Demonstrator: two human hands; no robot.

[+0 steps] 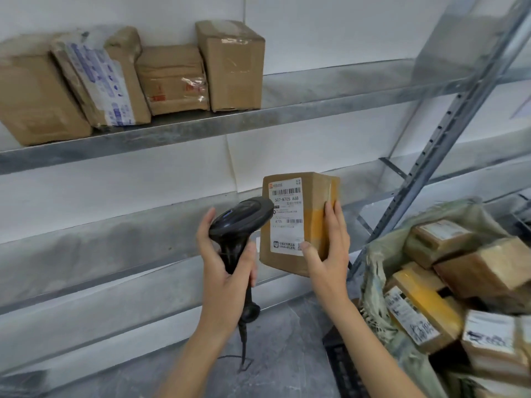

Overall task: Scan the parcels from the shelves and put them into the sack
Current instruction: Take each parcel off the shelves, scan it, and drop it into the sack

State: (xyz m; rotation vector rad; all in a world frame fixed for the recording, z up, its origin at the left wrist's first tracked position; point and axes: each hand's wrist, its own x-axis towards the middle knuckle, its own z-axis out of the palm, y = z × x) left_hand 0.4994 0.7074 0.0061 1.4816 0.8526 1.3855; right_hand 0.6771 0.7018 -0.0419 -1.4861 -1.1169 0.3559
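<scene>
My right hand (327,254) grips a brown cardboard parcel (313,193) by its lower right corner, thumb on the white shipping label that faces me. My left hand (227,271) holds a black corded barcode scanner (241,222) by its handle, its head pointed at the label and almost touching it. A greenish woven sack (379,262) stands open at the lower right, filled with several taped parcels (485,268). Several more brown parcels (232,67) stand in a row on the upper shelf (316,110).
Grey metal shelves run across the view, and the lower shelf (115,254) behind my hands holds nothing visible. A perforated steel upright (448,133) slants beside the sack. The scanner cable (244,349) hangs down toward the grey floor.
</scene>
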